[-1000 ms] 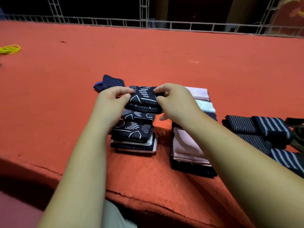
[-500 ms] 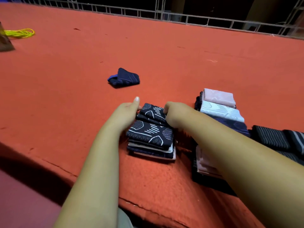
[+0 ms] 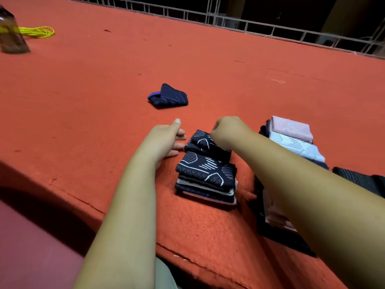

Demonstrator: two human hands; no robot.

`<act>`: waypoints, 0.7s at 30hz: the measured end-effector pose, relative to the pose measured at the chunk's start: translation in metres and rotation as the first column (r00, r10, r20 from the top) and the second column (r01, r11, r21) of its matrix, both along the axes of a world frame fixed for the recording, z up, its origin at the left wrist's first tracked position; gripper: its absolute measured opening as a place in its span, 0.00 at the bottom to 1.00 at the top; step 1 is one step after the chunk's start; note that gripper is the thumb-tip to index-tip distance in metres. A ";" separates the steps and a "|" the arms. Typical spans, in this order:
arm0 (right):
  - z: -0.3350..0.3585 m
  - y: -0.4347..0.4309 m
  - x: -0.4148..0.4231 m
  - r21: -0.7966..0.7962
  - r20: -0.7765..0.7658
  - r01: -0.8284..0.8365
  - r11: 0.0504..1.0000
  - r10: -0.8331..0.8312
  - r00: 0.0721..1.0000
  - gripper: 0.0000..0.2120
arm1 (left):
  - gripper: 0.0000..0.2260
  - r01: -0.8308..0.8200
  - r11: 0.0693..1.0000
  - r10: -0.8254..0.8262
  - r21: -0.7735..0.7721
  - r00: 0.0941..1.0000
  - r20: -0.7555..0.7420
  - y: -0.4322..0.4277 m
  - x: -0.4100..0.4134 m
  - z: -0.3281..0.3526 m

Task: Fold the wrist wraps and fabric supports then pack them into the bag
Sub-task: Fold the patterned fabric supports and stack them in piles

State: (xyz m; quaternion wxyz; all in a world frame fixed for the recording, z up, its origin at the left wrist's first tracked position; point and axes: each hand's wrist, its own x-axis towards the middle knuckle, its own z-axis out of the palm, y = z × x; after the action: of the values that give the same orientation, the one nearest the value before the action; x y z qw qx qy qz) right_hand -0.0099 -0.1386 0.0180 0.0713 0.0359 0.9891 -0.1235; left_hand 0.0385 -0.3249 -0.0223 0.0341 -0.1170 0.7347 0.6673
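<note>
Your right hand (image 3: 227, 132) has its fingers curled down over the far edge of the top wrap (image 3: 203, 143) and grips it; the tips are hidden. Your left hand (image 3: 164, 140) is relaxed, fingers loose, thumb up, just beside that wrap and holding nothing. The top wrap sits on the dark patterned stack (image 3: 206, 180), near the front edge of the orange surface (image 3: 83, 101).

Progress: folding looks mostly done. Folded piles: the dark stack, a pink and white stack (image 3: 291, 134) beside it, and striped pieces (image 3: 358, 178) far right. One navy piece (image 3: 168, 95) lies apart behind, roughly folded and not stacked. No bag in view, so packing looks not started. Bottle (image 3: 11, 36) and yellow cord (image 3: 38, 31) sit far left.
</note>
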 end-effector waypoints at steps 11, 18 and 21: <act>0.009 -0.074 -0.069 0.159 -0.095 -0.318 0.935 0.335 0.937 0.15 | 0.10 -0.036 0.972 0.018 -0.234 0.997 -0.082 -0.051 -0.034 0.017; -0.006 -0.127 -0.125 0.380 0.060 -0.494 0.782 0.512 0.857 0.22 | 0.05 -0.198 0.978 0.201 -0.068 0.979 0.042 -0.081 -0.062 -0.017; -0.011 -0.150 -0.144 0.413 0.149 -0.488 0.769 0.472 0.869 0.33 | 0.05 -0.230 0.973 0.231 -0.024 0.972 0.046 -0.085 -0.068 -0.022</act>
State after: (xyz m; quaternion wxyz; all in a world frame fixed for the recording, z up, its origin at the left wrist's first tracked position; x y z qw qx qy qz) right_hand -0.1542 -0.2884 0.0074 0.1086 -0.2003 0.9656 0.1251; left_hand -0.0299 -0.4099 -0.0444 -0.0269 -0.2177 0.7214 0.6569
